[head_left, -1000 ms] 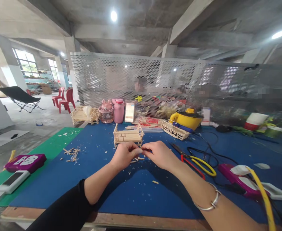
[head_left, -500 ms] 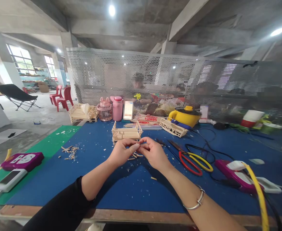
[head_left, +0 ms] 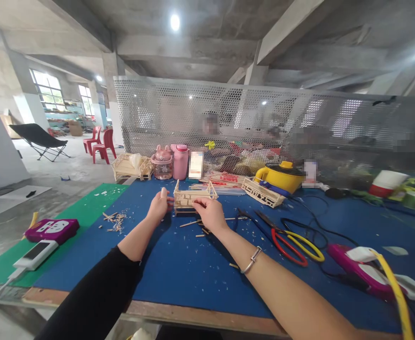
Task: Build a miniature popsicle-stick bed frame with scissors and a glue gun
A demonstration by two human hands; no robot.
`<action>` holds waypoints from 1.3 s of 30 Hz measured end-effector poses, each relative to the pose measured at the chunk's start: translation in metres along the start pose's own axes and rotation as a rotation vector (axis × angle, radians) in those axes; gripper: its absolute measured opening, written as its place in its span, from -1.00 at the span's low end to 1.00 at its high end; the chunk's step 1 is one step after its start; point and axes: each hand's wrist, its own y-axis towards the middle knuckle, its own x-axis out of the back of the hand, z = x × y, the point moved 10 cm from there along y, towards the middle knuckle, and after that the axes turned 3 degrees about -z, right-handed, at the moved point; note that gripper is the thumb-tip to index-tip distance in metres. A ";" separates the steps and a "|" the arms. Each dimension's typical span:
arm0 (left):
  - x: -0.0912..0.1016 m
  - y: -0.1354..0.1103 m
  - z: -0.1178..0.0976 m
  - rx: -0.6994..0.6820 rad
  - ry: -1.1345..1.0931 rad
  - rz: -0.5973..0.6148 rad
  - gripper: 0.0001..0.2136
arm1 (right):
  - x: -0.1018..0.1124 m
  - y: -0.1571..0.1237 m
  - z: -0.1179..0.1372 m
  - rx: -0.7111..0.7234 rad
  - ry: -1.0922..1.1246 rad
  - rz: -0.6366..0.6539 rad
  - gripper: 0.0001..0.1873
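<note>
A small model bed-like frame of pale wooden sticks stands on the blue mat in front of me. Beside its left end is my left hand, thumb raised and fingers apart, holding nothing that I can see. My right hand is at the front right of the frame with thumb and fingertips pinched together against its front side. Whatever lies between those fingertips is too small or hidden to make out. Loose stick pieces lie just below the frame, partly behind my right hand.
Red-and-yellow-handled scissors and dark cables lie to the right, near a purple power strip. Behind stand a second wooden model, a yellow pot and a pink bottle. Stick scraps lie left.
My hands, together in front of the frame before, have parted. The left moved to the frame's left end, the right to its front. The view has shifted slightly left.
</note>
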 end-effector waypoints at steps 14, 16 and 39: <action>-0.012 -0.008 0.011 0.068 -0.015 0.029 -0.59 | -0.001 0.007 -0.017 -0.004 -0.130 -0.052 -0.75; -0.012 -0.010 0.010 0.061 0.003 0.026 -0.59 | 0.001 0.005 -0.017 0.008 -0.139 -0.069 -0.75; -0.014 -0.014 0.010 0.049 0.093 0.018 -0.59 | 0.009 -0.002 -0.022 0.011 -0.122 -0.100 -0.82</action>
